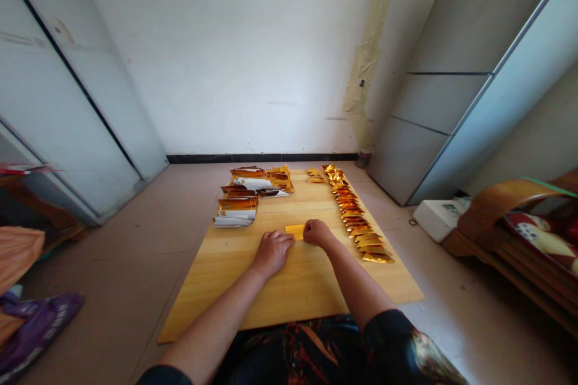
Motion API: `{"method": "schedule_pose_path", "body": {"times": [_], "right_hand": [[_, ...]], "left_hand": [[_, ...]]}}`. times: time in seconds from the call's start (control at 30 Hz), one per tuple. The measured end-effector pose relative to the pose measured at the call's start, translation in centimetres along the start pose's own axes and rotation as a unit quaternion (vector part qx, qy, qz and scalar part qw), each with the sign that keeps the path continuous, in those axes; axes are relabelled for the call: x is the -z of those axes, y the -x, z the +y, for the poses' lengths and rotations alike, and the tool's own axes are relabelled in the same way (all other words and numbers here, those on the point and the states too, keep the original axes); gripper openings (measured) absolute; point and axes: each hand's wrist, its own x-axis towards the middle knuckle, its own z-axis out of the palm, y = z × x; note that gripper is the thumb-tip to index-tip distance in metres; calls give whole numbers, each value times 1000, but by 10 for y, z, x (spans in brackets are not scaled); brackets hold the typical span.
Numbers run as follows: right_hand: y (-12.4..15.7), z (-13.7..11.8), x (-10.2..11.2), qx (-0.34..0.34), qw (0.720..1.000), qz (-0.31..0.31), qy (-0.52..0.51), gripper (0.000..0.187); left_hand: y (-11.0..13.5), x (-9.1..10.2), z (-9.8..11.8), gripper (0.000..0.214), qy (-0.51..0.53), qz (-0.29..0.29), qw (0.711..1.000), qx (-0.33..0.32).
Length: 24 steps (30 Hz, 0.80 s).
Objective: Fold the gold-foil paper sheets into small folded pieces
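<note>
A small gold foil sheet [295,231] lies on the wooden board between my hands. My left hand [273,251] rests palm down with fingers stretched out, its fingertips touching the sheet's left end. At the right end, my right hand [316,233] is closed, fingers pinched on the sheet; its fingertips are partly hidden. A long row of overlapping folded gold foil pieces [356,216] runs along the board's right side. Stacks of gold and white foil sheets [237,204] stand at the back left.
The wooden board [217,289] reaches to my lap. A few small gold pieces [315,175] lie at its far edge. Beyond are a white wall [253,60] and a grey fridge [424,114]. A wooden bench [497,234] and white box [440,216] are right; a purple bag [43,331] is left.
</note>
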Motion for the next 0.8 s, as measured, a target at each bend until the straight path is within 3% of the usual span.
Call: {"method": "schedule_pose_path", "body": {"times": [0.33,0.8], "right_hand": [[10,-18,3,-53,998,10,33,28],[0,14,1,-35,999,38,-4,16]], "left_hand": [[0,0,3,34,12,9,1000,13],[2,1,2,36,12,11,1000,15]]}}
